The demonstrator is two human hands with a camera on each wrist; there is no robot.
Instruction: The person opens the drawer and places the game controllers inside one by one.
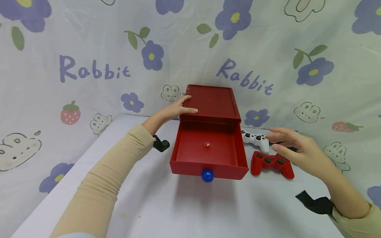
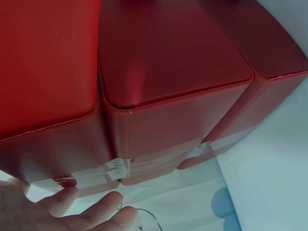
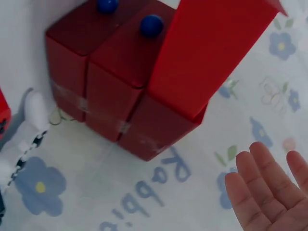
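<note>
A red drawer cabinet [image 1: 211,100] stands against the back cloth, its top drawer [image 1: 208,170] pulled out toward me by a round blue knob's [image 1: 207,176] side. My left hand [image 1: 180,109] rests on the cabinet's top left edge, thumb on the top and fingers spread along the side. In the left wrist view, the left fingers [image 2: 103,211] lie near clear tape on the cabinet's side. My right hand [image 1: 297,148] hovers to the right of the cabinet, fingers loosely bent and holding nothing. Beneath and beside it lies a red game controller [image 1: 272,164].
Behind the red controller is a white game controller [image 1: 256,140], with something black partly hidden behind my right hand. Two more closed drawers with blue knobs [image 3: 151,26] sit under the pulled-out one. A patterned cloth [image 1: 98,92] hangs behind the white table [image 1: 143,205].
</note>
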